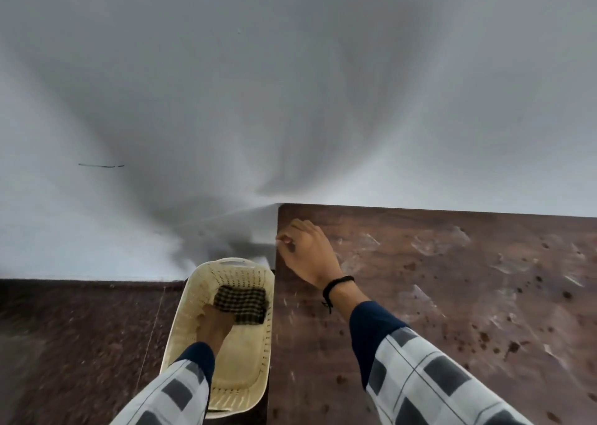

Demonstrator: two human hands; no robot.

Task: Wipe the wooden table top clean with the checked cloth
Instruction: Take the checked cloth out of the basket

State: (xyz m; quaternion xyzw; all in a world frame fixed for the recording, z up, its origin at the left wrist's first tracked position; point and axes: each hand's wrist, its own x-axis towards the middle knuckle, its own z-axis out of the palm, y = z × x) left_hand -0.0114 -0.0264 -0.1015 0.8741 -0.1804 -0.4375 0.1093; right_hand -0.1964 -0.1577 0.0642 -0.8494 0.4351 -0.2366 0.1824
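The checked cloth, dark brown and tan, lies folded in a cream plastic basket to the left of the wooden table top. My left hand reaches down into the basket and takes hold of the cloth's near-left edge; its fingertips are hidden by the fabric. My right hand rests on the table's far-left corner, fingers bent, with the tips at the left edge and nothing held. The table top carries dark spots and pale smears.
The basket stands on the dark speckled floor, tight against the table's left side. A plain white wall runs behind the table and the floor. Both my sleeves are white with grey checks over dark blue cuffs.
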